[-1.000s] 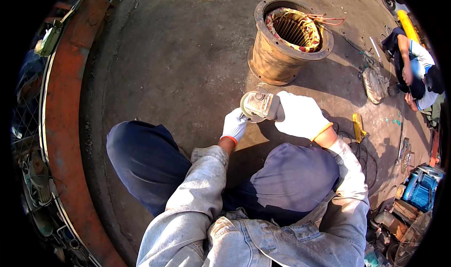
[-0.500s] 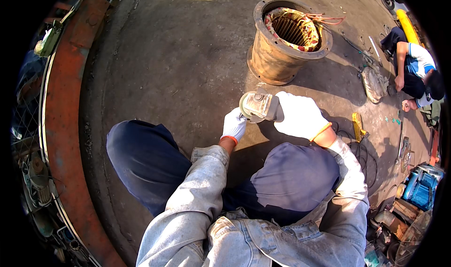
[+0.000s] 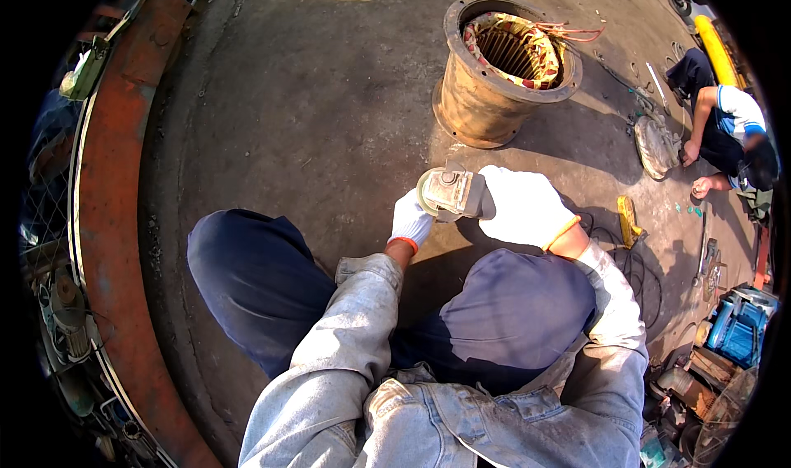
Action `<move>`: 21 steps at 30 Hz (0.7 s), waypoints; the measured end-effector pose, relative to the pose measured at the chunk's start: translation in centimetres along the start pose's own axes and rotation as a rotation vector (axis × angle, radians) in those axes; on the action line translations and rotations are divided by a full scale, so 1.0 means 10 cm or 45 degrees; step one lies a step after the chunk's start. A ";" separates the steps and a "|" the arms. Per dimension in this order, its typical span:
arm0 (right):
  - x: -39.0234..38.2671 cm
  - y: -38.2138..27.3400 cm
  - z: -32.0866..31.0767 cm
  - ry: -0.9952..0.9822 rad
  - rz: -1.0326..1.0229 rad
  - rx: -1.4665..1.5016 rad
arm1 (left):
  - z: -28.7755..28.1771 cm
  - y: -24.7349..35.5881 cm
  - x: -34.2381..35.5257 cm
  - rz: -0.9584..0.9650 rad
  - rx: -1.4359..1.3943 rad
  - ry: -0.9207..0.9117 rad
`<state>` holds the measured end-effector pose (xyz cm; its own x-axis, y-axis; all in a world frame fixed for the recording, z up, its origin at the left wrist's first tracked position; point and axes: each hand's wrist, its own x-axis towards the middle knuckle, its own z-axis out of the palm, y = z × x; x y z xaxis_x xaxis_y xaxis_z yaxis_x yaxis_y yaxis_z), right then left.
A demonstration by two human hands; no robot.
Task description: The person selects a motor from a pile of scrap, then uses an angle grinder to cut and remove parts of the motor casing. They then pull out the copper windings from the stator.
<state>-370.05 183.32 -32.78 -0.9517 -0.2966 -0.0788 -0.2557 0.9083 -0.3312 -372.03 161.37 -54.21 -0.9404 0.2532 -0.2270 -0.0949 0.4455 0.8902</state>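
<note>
An angle grinder (image 3: 450, 191) is held over the ground between my knees, its round disc (image 3: 425, 191) at the left end. My right hand (image 3: 522, 208), in a white work glove, is wrapped round the grinder's body, and most of the body is hidden under it. My left hand (image 3: 409, 221), in a matching glove, is closed just below and left of the disc. Its fingertips disappear behind the grinder, and what they grip there cannot be made out.
Ahead stands a rusty flanged motor housing (image 3: 486, 97) with copper windings and loose red leads. A yellow tool (image 3: 629, 221) and black cable lie right. A co-worker (image 3: 725, 122) crouches far right near a pale sack (image 3: 657, 147). An orange steel beam (image 3: 115, 221) runs along the left.
The grinder's head has moved slightly left and down, tilting a little, with my right hand following. My left hand is almost still. The co-worker's hands have shifted left.
</note>
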 end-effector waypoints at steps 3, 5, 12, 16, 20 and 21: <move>-0.01 0.03 -0.01 -0.016 0.040 -0.035 | 0.02 0.03 -0.01 -0.007 -0.102 -0.004; 0.00 0.02 -0.03 -0.024 0.052 -0.028 | -0.01 0.01 -0.01 -0.017 -0.100 -0.023; -0.01 0.04 -0.01 -0.055 0.111 -0.030 | 0.01 0.05 -0.03 -0.026 -0.141 -0.003; -0.02 0.16 -0.02 -0.068 0.163 0.028 | -0.01 0.07 0.01 0.032 0.024 -0.008; -0.03 0.14 -0.05 -0.122 0.195 0.029 | -0.02 0.10 0.00 -0.004 0.003 -0.027; -0.03 0.14 -0.05 -0.150 0.216 0.023 | -0.01 0.13 -0.01 0.024 -0.003 -0.009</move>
<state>-370.20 184.85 -32.75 -0.9542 -0.1736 -0.2438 -0.0896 0.9430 -0.3206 -372.12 161.85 -53.03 -0.9398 0.2674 -0.2130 -0.0780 0.4389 0.8951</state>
